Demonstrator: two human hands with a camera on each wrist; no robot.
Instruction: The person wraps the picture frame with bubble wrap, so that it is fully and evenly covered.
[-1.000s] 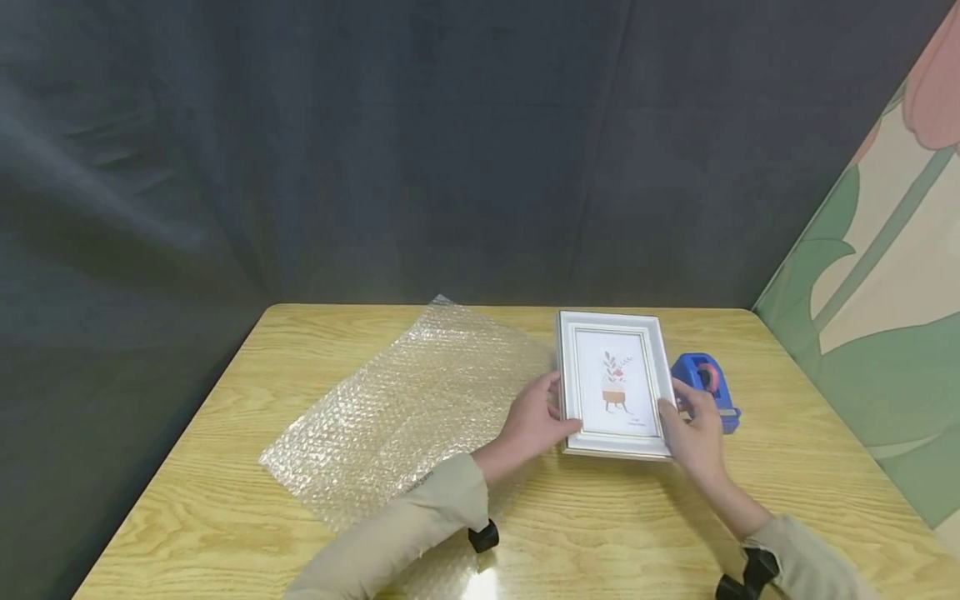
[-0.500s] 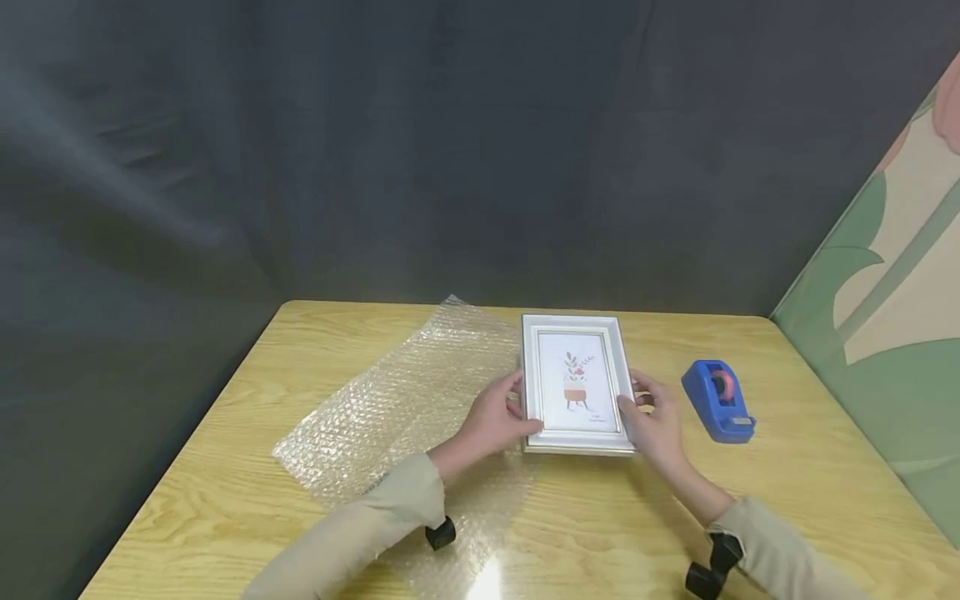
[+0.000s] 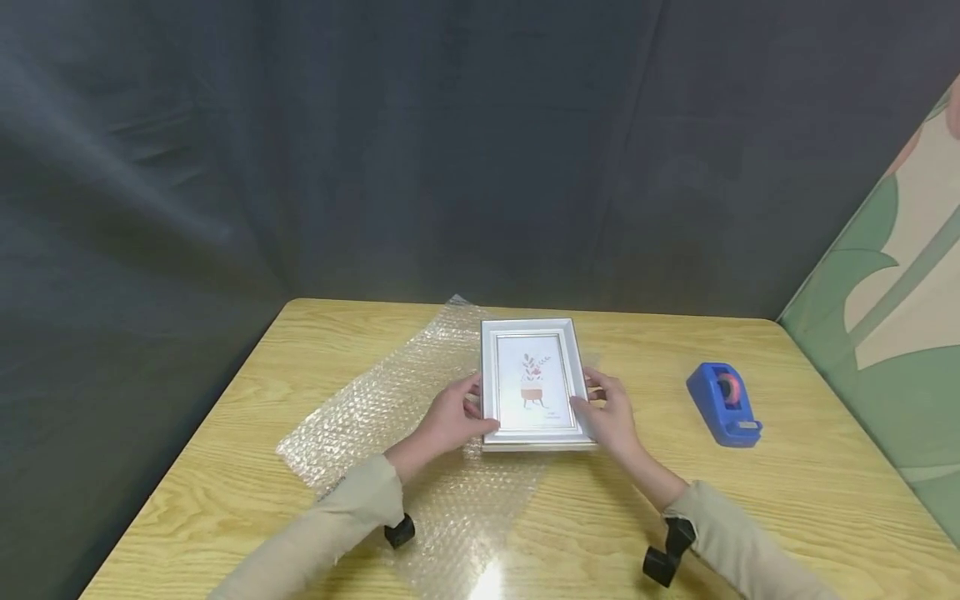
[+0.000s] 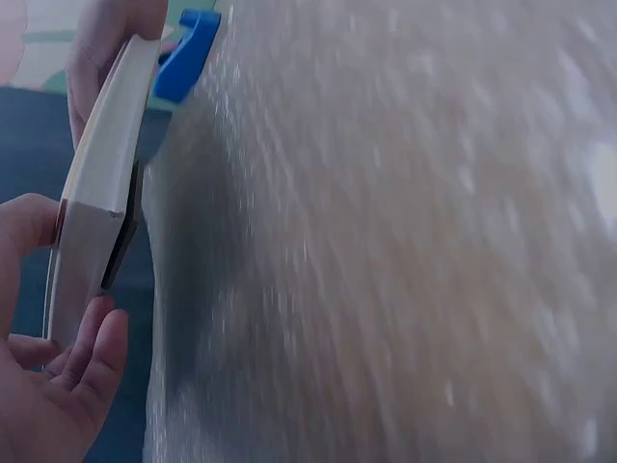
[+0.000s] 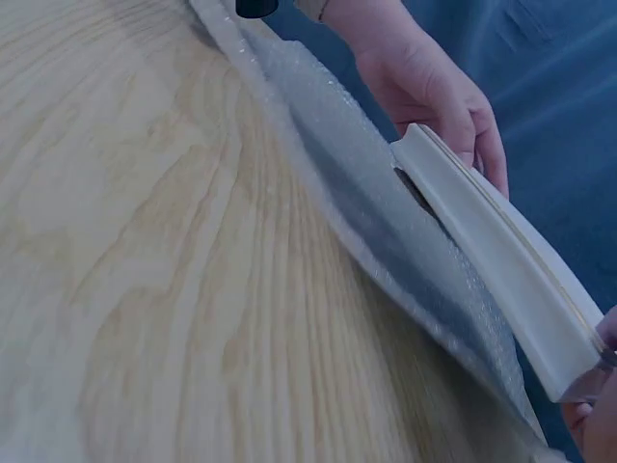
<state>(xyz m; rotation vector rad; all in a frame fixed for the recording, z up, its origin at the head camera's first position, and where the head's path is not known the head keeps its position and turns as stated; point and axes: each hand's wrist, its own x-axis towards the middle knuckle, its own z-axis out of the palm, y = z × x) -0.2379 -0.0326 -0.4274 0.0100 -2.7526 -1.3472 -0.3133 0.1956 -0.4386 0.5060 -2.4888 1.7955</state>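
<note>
Both hands hold a white picture frame point(image 3: 534, 385) with a print of a potted plant, face up. My left hand point(image 3: 450, 417) grips its left side, thumb on the lower left corner. On the opposite side my right hand point(image 3: 609, 417) pinches the lower right edge, thumb on the front border. A sheet of bubble wrap point(image 3: 375, 408) lies beneath and to the left of the frame. In the left wrist view the picture frame point(image 4: 101, 145) is edge-on, held above the bubble wrap point(image 4: 386, 241). The right wrist view shows the picture frame point(image 5: 501, 260) tilted over the bubble wrap point(image 5: 366, 183).
A blue tape dispenser point(image 3: 724, 404) with a reddish roll stands on the wooden table point(image 3: 795, 500) to the right. A dark curtain point(image 3: 480, 150) hangs behind the table, and a wall with a floral pattern point(image 3: 885, 333) borders it on the right.
Both hands have carried the picture frame leftward, from beside the tape dispenser to over the bubble wrap. The view has also shifted slightly. Their hold on the frame looks the same.
</note>
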